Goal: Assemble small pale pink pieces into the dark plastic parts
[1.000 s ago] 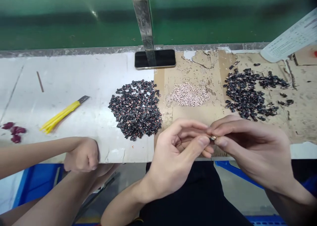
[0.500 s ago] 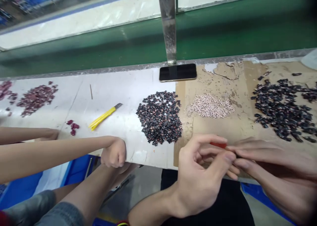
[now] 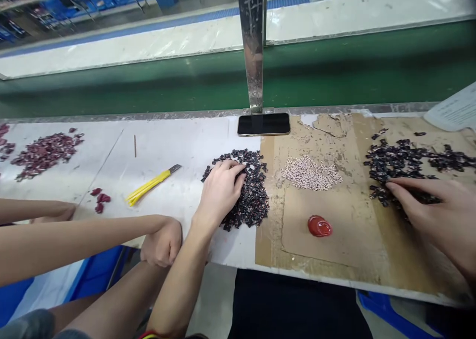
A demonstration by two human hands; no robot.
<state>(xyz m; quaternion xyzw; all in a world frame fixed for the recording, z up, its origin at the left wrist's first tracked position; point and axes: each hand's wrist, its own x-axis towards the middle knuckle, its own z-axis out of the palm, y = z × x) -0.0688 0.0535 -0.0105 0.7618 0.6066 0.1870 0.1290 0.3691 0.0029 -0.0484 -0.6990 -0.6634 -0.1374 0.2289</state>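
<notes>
A heap of black pieces [image 3: 251,207] sits at the middle of the frame, and I see the person's left hand [image 3: 222,186] resting over its upper left part, the grip narrow, thumb close to the forefinger; I can't tell whether a piece is pinched there. At the right of the frame, the right hand [image 3: 441,212] reaches to a second black heap [image 3: 396,160], thumb and forefinger nearly together at its lower edge, anything between them too small to make out. Between the heaps lie small pale bits [image 3: 310,174] and, below them, a glossy red blob [image 3: 320,226] on cardboard [image 3: 303,245]. A phone [image 3: 264,124] lies above, at the far edge of the surface [image 3: 197,141]. Left of centre, a yellow-handled cutter [image 3: 150,186] lies near a co-worker's fist [image 3: 163,242].
</notes>
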